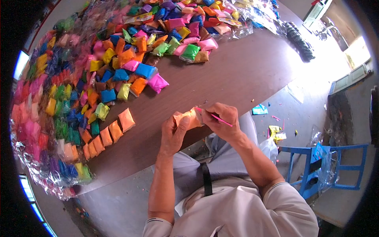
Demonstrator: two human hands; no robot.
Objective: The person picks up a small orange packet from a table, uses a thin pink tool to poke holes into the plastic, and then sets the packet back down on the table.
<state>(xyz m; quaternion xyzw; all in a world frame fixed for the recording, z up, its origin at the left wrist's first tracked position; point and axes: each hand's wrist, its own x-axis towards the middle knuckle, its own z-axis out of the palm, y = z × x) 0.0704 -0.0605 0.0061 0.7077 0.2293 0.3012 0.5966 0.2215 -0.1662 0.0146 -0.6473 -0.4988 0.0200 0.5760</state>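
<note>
Orange packet (191,119) sits between both hands, over table (241,71), whose edge lies toward 5 o'clock. Left hand (173,133) pinches its 8 o'clock end; right hand (221,120) grips pink stick (216,117) at 2 o'clock. Risks: stick slip could puncture packet; loosened pinch could drop it.

1. Packet (191,119): glossy, creased plastic film.
2. Stick (221,120): smooth, plastic-looking.
3. Tabletop (244,71): smooth, wood-look, faintly shiny.
4. Wrappers (241,30): clear, crinkled, glossy plastic.
5. Shirt (252,207): matt, soft cloth.
6. Trousers (185,169): smooth, matt cloth.
</note>
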